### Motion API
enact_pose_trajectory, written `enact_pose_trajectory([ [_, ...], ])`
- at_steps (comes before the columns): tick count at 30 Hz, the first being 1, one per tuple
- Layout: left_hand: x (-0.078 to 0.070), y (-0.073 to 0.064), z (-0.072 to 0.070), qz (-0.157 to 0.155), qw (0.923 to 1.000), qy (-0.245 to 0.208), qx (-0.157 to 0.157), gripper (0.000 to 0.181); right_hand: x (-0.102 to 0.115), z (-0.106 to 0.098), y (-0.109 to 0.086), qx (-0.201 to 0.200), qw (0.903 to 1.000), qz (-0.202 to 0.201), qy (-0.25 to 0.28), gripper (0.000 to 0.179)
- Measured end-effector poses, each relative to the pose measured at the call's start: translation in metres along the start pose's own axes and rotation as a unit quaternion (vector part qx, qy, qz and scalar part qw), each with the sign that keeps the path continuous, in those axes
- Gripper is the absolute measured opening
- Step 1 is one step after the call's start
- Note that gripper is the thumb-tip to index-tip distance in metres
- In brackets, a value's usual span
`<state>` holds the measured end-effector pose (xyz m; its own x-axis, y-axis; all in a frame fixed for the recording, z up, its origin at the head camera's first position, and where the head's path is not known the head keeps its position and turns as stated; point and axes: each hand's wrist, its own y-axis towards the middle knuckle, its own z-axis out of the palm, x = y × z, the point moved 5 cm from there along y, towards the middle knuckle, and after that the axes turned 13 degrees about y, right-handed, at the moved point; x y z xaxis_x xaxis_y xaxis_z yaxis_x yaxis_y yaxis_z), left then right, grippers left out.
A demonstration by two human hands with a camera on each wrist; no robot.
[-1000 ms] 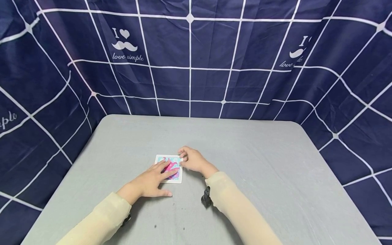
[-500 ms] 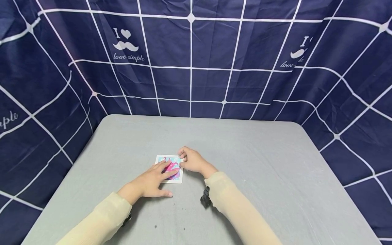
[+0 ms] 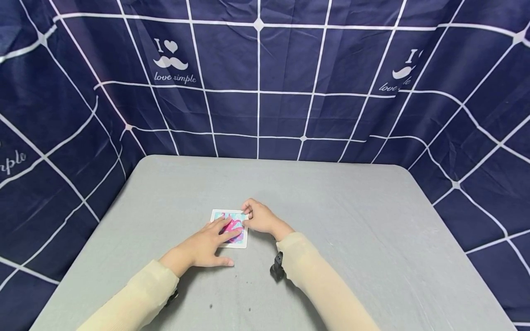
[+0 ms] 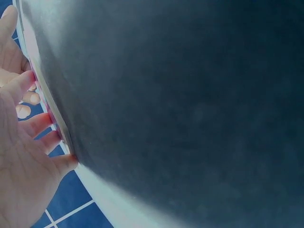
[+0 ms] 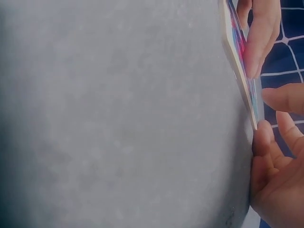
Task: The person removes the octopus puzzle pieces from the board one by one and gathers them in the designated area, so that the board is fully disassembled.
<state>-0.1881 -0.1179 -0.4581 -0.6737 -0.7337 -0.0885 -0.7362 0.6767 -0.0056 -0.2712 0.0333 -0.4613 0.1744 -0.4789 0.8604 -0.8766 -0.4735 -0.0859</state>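
Observation:
A small square picture board (image 3: 237, 238) with a white border and a pink and teal print lies flat on the table, left of centre. My left hand (image 3: 204, 243) rests on it with fingers spread and nearly straight, covering its left part; the thumb sticks out over the bare table. In the left wrist view, the fingertips (image 4: 42, 121) press along the board's top. My right hand (image 3: 262, 218) holds the board's far right corner, thumb over the right edge and fingers curled at the corner. The right wrist view shows the board's thick pale edge (image 5: 240, 80) beside the curled fingers (image 5: 262, 137).
The grey table (image 3: 331, 207) has rounded far corners and a few dark specks near the front. Behind and beside it hangs a navy curtain (image 3: 285, 115) with white grid lines. Dark wrist devices (image 3: 278, 267) sit under both cream sleeves (image 3: 323, 280).
Both hands stay at the board, nearly still. The whole head view has shifted very slightly.

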Motion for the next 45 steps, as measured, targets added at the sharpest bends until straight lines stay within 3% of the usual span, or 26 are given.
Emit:
enact_pose_trajectory([
  [10, 0.001, 0.0, 0.0, 0.002, 1.0, 0.0, -0.005, 0.081, 0.001, -0.001, -0.001, -0.007, 0.9998, 0.0, 0.021, 0.031],
  [31, 0.001, 0.001, 0.001, 0.003, 1.0, 0.001, -0.009, 0.08, -0.007, -0.009, 0.001, -0.077, 0.9918, 0.024, 0.099, 0.033],
  [38, 0.001, 0.0, 0.001, 0.003, 1.0, 0.0, -0.008, 0.081, -0.005, -0.009, -0.001, -0.056, 0.9904, 0.01, 0.126, 0.03],
  [45, 0.0, 0.0, 0.001, 0.002, 1.0, -0.002, -0.005, 0.08, -0.01, -0.01, -0.001, -0.04, 0.9912, 0.023, 0.124, 0.023],
])
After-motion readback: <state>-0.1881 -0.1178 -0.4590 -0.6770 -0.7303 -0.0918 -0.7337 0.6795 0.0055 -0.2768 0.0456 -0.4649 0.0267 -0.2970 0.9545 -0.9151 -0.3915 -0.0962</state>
